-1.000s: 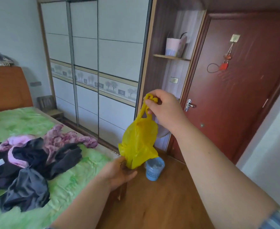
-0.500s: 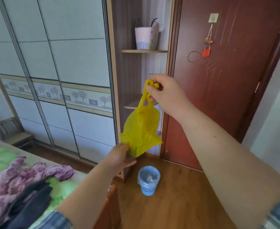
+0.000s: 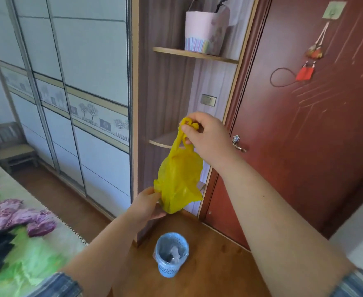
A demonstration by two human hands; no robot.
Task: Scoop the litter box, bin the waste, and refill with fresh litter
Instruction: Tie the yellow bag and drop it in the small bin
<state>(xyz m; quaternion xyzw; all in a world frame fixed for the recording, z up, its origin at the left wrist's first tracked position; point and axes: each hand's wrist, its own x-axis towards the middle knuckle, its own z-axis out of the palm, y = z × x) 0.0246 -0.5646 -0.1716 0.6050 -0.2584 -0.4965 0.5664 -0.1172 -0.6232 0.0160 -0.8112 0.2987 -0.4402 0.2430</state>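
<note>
Yellow plastic fills the middle of the view: a small yellow bag point(image 3: 178, 179) hangs in the air with its handles twisted together at the top. The right hand point(image 3: 208, 136) holds those handles at the bag's twelve o'clock. Its fingers are curled in and the thumb pinches the knot against them. The back of the hand faces up, and the bare forearm stretches out long from a striped cuff at five o'clock of the frame. The left hand point(image 3: 146, 204) comes up from seven o'clock, its forearm also bare above a blue striped cuff. It takes the bag's lower corner at about eight o'clock of the bag, thumb on top and fingers curled beneath the plastic, so the bag is held between the two hands. At six o'clock of the bag, well below it and apart from it, a blue bin point(image 3: 171, 254) with a perforated wall and a thin liner stands on the wooden floor point(image 3: 217, 273); something grey lies inside it. A red-brown door point(image 3: 305, 146) fills the three o'clock side. A corner shelf point(image 3: 194, 53) at twelve o'clock bears a pale gift bag point(image 3: 205, 31). White sliding wardrobe doors point(image 3: 86, 61) run toward ten o'clock, and a green bed point(image 3: 26, 254) with purple and dark clothes lies at eight o'clock.
</note>
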